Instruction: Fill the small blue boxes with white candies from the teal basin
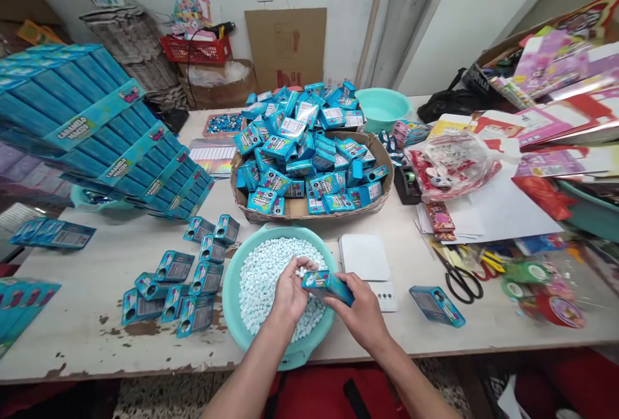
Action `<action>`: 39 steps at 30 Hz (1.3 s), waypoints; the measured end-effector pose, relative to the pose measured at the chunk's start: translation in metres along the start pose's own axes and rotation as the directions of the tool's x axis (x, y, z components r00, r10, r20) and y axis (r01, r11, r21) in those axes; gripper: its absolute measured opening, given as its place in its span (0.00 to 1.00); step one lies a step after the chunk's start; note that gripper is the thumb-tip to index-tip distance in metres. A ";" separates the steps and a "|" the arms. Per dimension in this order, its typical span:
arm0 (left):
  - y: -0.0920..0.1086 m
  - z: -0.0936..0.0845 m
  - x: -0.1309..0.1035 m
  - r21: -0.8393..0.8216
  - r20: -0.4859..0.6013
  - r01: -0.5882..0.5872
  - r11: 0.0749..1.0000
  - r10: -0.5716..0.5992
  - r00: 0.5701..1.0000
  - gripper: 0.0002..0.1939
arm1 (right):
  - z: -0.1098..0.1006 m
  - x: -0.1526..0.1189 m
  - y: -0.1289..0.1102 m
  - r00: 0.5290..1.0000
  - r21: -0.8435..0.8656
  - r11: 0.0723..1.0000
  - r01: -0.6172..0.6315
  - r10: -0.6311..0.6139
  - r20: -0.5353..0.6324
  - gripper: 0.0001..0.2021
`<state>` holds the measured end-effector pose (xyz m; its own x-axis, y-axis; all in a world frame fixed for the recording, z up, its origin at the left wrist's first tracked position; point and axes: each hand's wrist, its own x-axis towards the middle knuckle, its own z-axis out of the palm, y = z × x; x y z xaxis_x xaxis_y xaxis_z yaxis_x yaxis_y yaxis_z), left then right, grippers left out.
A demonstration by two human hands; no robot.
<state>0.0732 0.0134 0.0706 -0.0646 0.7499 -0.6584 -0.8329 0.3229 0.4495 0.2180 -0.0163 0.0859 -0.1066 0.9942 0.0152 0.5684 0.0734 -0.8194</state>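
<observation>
A small blue candy box (327, 283) is gripped in my right hand (360, 309), tilted over the turquoise basin (231, 316). My left hand (291, 290) is cupped, palm up, at the box's far end, with a few pale candies (302, 271) at its fingers. Many pale candies (261, 277) fill the basin beneath both hands. Just right of the basin is a white kitchen scale (365, 258), with nothing on its plate. Several blue boxes with round openings (206, 277) stand to the left of the basin.
Behind the basin, a cardboard tray (271, 214) is heaped with blue boxes. Stacked display cartons (111, 129) lean at the left. One blue box (438, 306) lies right of the scale, near black scissors (461, 280) and tape rolls (536, 271). Another basin (384, 106) stands behind.
</observation>
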 end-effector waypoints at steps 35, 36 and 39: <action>0.020 -0.028 0.027 0.852 0.511 -0.442 -0.280 0.264 0.818 0.19 | -0.106 -0.080 0.178 0.523 0.111 0.863 -0.493 0.396 -0.754 0.32; 0.017 -0.022 0.027 0.846 0.523 -0.456 -0.276 0.259 0.812 0.18 | -0.104 -0.084 0.182 0.521 0.117 0.856 -0.504 0.409 -0.749 0.32; 0.008 -0.003 0.029 0.814 0.571 -0.510 -0.278 0.225 0.789 0.17 | -0.096 -0.093 0.188 0.536 0.116 0.845 -0.522 0.431 -0.725 0.32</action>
<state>0.0629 0.0361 0.0530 0.0754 0.9945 -0.0733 0.7117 -0.0022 0.7025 0.4134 -0.0876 -0.0148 0.7798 0.6221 0.0704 0.4413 -0.4665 -0.7666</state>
